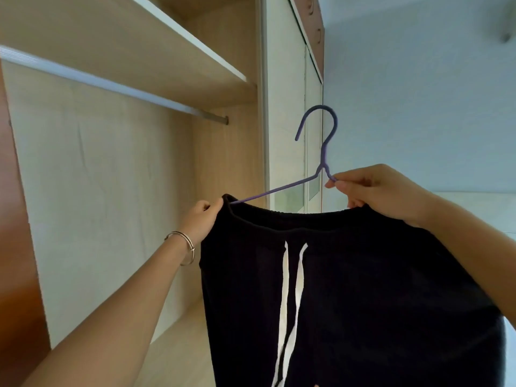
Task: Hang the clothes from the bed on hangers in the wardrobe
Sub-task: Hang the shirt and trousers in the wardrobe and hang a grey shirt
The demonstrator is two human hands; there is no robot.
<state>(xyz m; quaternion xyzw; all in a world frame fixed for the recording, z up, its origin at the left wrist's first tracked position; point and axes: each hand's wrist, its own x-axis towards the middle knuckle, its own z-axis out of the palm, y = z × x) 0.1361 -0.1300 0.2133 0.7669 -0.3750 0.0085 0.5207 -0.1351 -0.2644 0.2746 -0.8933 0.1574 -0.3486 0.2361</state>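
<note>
While both hands hold it up in front of the open wardrobe (111,177), a purple hanger (324,155) carries the black drawstring trousers (363,289) in the air, lower than the rail (111,85) and to the right of its end, touching neither rail nor shelf (167,51). The hanger is thin and round in section with a matt coating. Its hook stands upright with the open side turned left toward the wardrobe. Its visible arm slants down to the left into the waistband, so its long axis runs roughly left to right.

The trousers are a dark, finely ribbed knit with a gathered elastic waistband. They hang waist-up with their length running straight down out of view. Two flat white drawstrings (284,289) dangle down the front.

The left hand (202,216), with a thin metal bracelet (187,247) at its wrist, has its fingers curled and grips the left corner of the waistband. The right hand (374,191) pinches the hanger's right arm just beside the neck, with its other fingers curled at the waistband's right end.

The wardrobe is pale wood-grain board, and its rail is a smooth metal bar.
</note>
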